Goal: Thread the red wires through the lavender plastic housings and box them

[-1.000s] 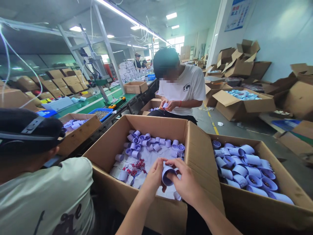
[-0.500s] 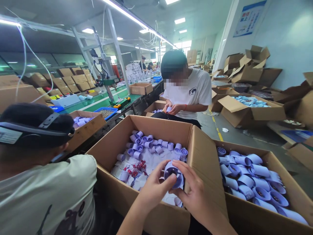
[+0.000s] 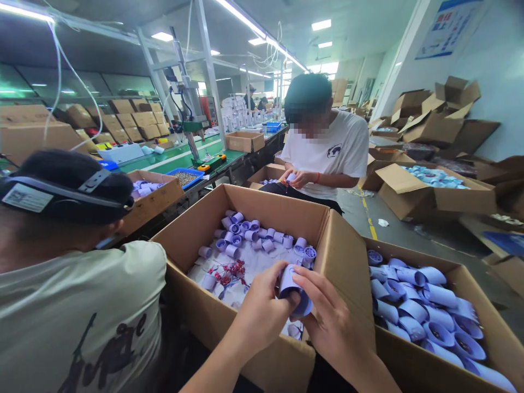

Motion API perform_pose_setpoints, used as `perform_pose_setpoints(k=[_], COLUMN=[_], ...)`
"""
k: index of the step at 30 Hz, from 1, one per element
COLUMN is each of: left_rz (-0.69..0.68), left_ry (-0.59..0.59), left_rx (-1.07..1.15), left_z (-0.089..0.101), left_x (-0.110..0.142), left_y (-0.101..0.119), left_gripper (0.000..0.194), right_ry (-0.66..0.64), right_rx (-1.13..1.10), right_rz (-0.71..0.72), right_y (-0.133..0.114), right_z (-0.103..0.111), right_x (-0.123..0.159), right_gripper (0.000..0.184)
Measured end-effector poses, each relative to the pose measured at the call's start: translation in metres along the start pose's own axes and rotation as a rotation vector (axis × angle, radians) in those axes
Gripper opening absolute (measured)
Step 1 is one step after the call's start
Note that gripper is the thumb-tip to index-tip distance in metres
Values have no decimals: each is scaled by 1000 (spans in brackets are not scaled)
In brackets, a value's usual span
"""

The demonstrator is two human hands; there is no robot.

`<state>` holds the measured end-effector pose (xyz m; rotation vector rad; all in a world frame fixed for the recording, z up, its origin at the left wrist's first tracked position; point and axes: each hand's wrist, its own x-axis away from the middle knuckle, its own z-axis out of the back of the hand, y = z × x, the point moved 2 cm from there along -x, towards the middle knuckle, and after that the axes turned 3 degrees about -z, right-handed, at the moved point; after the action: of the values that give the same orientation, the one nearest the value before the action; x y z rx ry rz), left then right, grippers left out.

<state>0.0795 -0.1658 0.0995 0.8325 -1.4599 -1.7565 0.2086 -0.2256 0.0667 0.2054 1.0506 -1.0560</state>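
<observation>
Between my two hands is a short lavender plastic cylinder (image 3: 289,277), held above the near right part of an open cardboard box (image 3: 245,200). My left hand (image 3: 266,305) grips its left side, with the thumb at the lower rim. The fingers of my right hand (image 3: 327,305) wrap its right side and top. A second lavender rounded part (image 3: 303,305) shows just below, partly hidden by my fingers; I cannot tell whether the two are joined. Inside the box, several similar lavender cylinders (image 3: 232,251) lie on white sheeting, near a bunch of small red parts (image 3: 235,268).
At right, another carton (image 3: 501,335) holds many larger lavender cups (image 3: 440,295). A co-worker (image 3: 344,142) sits across, handling a similar part; another person (image 3: 82,305) sits close at left. A green workbench (image 3: 159,158) carries a press (image 3: 190,117) and a blue tray (image 3: 186,177).
The cylinder has turned in my hands: its open end faced me before, and now its outer side shows. The view has shifted slightly left.
</observation>
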Motion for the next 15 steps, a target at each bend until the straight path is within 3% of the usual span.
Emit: perform_pose_setpoints(k=[6, 15], left_rz=[-13, -38], left_ry=[92, 87], left_rx=[-231, -113], left_z=[-15, -24], left_x=[-4, -13], left_y=[1, -8], left_gripper=[24, 22], right_ry=[-16, -9], right_rx=[1, -27], right_rz=[-18, -66], right_y=[10, 22], right_z=[2, 5], right_x=[5, 12], right_gripper=[42, 42])
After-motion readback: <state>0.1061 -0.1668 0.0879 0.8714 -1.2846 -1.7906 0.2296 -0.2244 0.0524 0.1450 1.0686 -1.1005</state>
